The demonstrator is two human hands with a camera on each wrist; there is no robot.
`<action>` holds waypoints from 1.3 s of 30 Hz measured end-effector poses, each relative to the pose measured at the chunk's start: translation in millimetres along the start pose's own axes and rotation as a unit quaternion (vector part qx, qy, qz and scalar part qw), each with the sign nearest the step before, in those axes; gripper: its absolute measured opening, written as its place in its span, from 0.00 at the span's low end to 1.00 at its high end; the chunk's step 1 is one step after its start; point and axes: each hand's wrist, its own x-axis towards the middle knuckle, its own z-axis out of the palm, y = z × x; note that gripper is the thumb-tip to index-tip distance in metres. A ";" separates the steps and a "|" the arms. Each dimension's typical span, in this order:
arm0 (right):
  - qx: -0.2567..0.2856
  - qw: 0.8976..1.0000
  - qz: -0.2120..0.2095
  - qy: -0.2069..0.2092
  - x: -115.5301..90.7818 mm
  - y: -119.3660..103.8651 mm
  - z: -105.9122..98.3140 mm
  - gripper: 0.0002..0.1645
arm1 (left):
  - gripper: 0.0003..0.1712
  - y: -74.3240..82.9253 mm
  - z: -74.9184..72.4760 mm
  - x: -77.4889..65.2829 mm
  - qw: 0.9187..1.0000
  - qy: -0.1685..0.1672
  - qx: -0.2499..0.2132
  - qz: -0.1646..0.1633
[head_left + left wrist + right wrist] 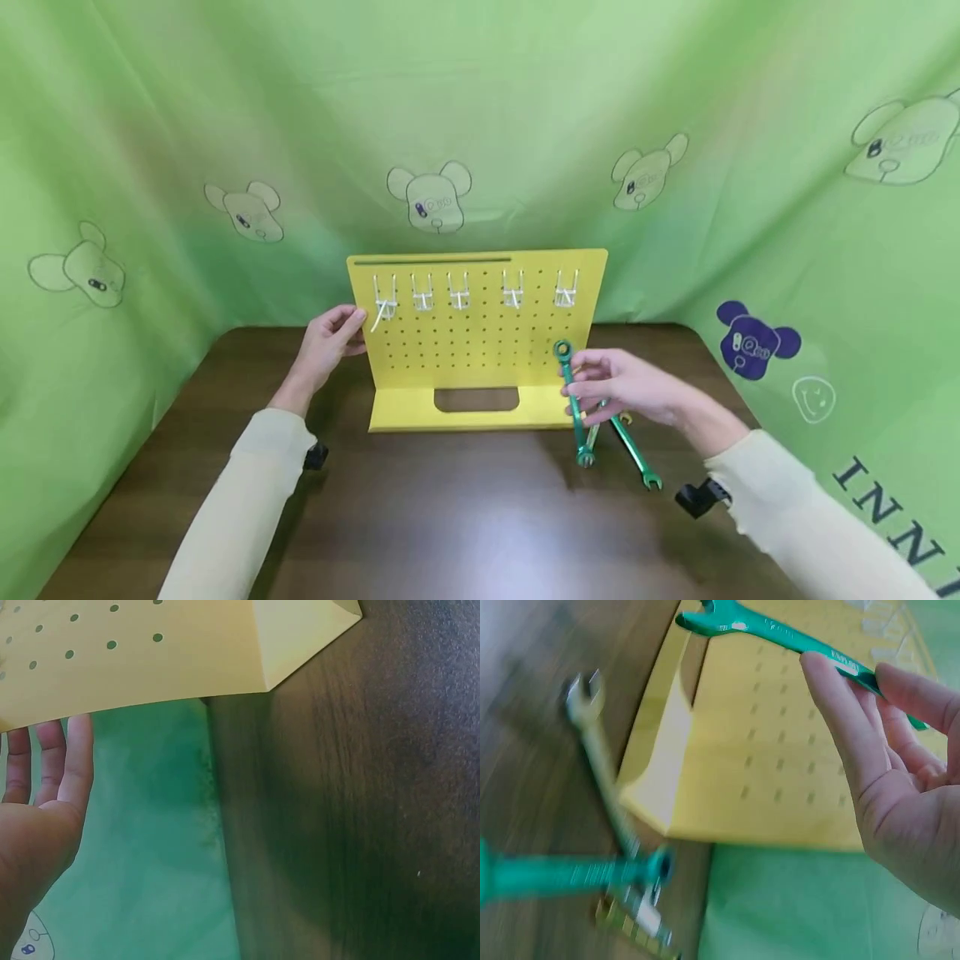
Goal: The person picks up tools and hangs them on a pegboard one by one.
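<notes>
In front of a green printed curtain (525, 100), a brown wooden table (450, 533) bears a yellow pegboard (450, 354). The left hand (332, 337) pinches the board's left edge. The right hand (618, 387) partly hides some loose wrenches (633, 450) at the right front corner. Between its thumb and fingertips it pinches a green combination wrench (575, 408), ring end up, below the rightmost of five white hooks (566, 292).
</notes>
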 end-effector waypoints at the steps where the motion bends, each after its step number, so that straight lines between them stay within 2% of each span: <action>1: 0.006 1.000 -0.003 0.000 2.7 -0.4 6.2 0.16 | 0.22 -2.1 2.0 -1.2 1.000 0.000 0.003 -0.004; 4: 0.019 1.000 -0.009 0.002 12.7 -6.9 23.5 0.15 | 0.23 -6.1 5.7 -2.8 1.000 -0.005 0.001 -0.007; 7: 0.010 1.000 -0.022 -0.001 27.6 -20.0 39.1 0.14 | 0.21 -6.3 4.1 -2.5 1.000 -0.007 -0.014 0.000; 9: -0.001 0.999 -0.031 -0.013 40.2 -30.5 50.6 0.14 | 0.17 -5.2 -0.7 -3.2 1.000 -0.002 -0.022 0.002; 12: -0.002 0.998 -0.046 -0.051 64.4 -44.0 72.8 0.14 | 0.11 -3.6 -15.9 -12.5 0.999 0.018 -0.026 0.001; 15: 0.001 0.996 -0.052 -0.067 80.1 -51.9 89.2 0.13 | 0.12 -2.1 -21.1 -15.3 0.999 0.021 -0.027 0.001; 26: 0.031 0.995 -0.050 -0.080 96.0 -51.3 116.5 0.13 | 0.22 -5.6 1.2 -2.6 1.000 0.003 -0.012 0.000; 34: -0.002 0.997 -0.063 -0.043 119.8 -68.5 141.6 0.22 | 0.26 -4.8 2.2 -1.7 1.000 0.006 0.002 0.010; 39: 0.032 0.997 -0.060 -0.022 134.8 -74.6 154.4 0.25 | 0.25 -1.8 1.5 -3.5 1.000 0.002 0.007 0.015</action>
